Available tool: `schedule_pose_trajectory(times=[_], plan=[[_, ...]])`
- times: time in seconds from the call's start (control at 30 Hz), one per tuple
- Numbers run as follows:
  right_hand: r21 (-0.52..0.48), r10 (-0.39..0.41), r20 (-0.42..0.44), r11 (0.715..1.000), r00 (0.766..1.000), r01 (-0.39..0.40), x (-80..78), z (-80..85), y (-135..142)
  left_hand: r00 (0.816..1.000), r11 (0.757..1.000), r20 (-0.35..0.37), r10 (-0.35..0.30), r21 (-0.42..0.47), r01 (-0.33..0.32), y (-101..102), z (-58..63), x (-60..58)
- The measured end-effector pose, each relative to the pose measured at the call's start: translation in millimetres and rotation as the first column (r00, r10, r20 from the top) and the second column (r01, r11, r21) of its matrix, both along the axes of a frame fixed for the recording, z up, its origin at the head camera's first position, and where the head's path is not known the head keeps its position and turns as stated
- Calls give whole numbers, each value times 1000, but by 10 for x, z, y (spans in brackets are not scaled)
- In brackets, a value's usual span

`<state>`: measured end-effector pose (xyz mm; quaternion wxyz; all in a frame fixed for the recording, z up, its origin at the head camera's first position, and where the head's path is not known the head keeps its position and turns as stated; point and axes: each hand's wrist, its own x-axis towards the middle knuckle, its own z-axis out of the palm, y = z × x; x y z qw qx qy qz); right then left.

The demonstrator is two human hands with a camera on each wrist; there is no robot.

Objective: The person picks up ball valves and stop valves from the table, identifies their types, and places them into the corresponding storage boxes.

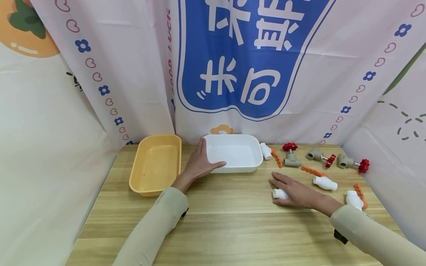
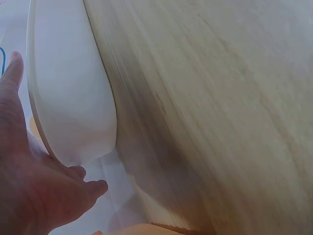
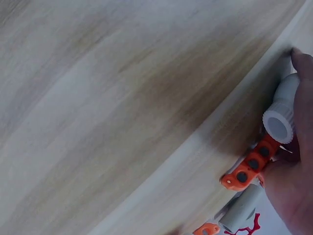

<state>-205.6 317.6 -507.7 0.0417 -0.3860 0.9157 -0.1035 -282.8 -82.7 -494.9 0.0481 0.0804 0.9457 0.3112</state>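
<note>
In the head view my left hand (image 1: 200, 160) touches the left end of a white plastic tray (image 1: 233, 169), thumb spread over its near rim. The left wrist view shows that hand (image 2: 39, 191) against the tray's rounded end (image 2: 73, 93). My right hand (image 1: 296, 191) holds a white ball valve (image 1: 279, 194) low over the table. One end of the valve shows between thumb and fingers. In the right wrist view its open white end (image 3: 279, 126) and orange lever handle (image 3: 249, 164) stick out beside the palm (image 3: 293, 191).
Left of the white tray stands a yellow tray (image 1: 156, 166). Another white ball valve (image 1: 266, 151) lies against the white tray's right end. Two more ball valves (image 1: 325, 183) (image 1: 354, 200) and three grey valves (image 1: 292, 160) with red handwheels lie to the right. Printed cloth (image 1: 139, 66) hangs behind the table.
</note>
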Motion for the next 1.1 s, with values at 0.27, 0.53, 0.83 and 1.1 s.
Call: schedule_pose_trajectory(times=[0.27,0.53,0.83,1.1], plan=[[0,-17,-24,1000,1000,17,-22,-28,-25,1000,1000,3,6,-1,-6,8,4,-4],[-55,-82,4,995,997,82,-51,-30,-22,1000,1000,4,9,-26,-9,1,3,5],[-102,-160,3,982,987,160,-112,-19,-56,1000,999,-1,13,-34,-13,15,17,3],[-109,-152,-26,983,988,148,-150,3,-89,1000,999,-13,10,-39,-10,8,34,15]])
